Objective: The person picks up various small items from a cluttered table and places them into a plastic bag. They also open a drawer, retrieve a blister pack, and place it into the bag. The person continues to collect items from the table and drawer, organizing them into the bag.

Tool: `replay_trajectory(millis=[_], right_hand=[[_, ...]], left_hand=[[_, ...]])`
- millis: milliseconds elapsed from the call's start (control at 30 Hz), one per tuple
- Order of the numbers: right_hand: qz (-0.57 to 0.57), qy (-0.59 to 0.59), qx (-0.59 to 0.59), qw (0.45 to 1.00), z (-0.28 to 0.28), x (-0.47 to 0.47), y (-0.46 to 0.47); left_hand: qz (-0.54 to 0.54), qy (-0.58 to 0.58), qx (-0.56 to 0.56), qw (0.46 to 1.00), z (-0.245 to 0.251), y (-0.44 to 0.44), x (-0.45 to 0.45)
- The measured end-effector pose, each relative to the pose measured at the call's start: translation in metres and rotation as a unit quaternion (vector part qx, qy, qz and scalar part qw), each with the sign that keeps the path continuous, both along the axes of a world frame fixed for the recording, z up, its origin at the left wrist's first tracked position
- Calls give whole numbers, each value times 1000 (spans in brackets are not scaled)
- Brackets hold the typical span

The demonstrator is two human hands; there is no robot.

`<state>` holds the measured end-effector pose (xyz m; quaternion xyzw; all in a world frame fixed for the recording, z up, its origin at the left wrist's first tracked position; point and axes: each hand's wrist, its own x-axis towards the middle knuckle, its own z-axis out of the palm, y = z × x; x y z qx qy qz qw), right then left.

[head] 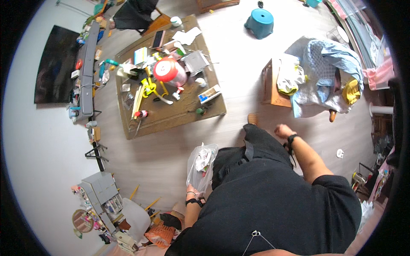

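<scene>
My left hand [194, 190] grips one edge of a clear plastic bag [202, 166], which holds crumpled white paper and small scraps. My right hand [284, 131] hangs beside my right leg with its fingers curled and nothing visible in it. Ahead of me stands a low brown table [169, 118]. On it are a red-lidded container [169, 72], yellow-handled scissors [148, 87], a phone [158, 39], an open small box [209, 94], a small red-capped bottle [141, 114] and several papers.
A wooden chair [276, 92] heaped with clothes stands to the right. A teal plastic stool [260, 23] is farther ahead. Along the left wall are a grey TV cabinet [87, 70] and a television [57, 65]. An orange basket [161, 235] and a white chair [135, 217] are at lower left.
</scene>
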<state>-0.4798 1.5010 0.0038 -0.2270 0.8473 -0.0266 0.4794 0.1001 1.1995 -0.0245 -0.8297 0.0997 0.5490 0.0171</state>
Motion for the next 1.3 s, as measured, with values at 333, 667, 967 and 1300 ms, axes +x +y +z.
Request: replay_trajectory(millis=[333,667,967,1300], right_hand=[[-62,106,-27,992,8,-237,0],[-159,-163,-224,948,51,-279,-212],[-3,-204,-211,956,71,-361,-438],[210,-141,-168,953,-15,-403,-601]], left_hand=[[-31,4,-35,999,37,76,-117],[131,144,80,978,-31,139,-221],[515,110,-21,850,20,198,-395],[700,-15,-219,680,110,217,-575]])
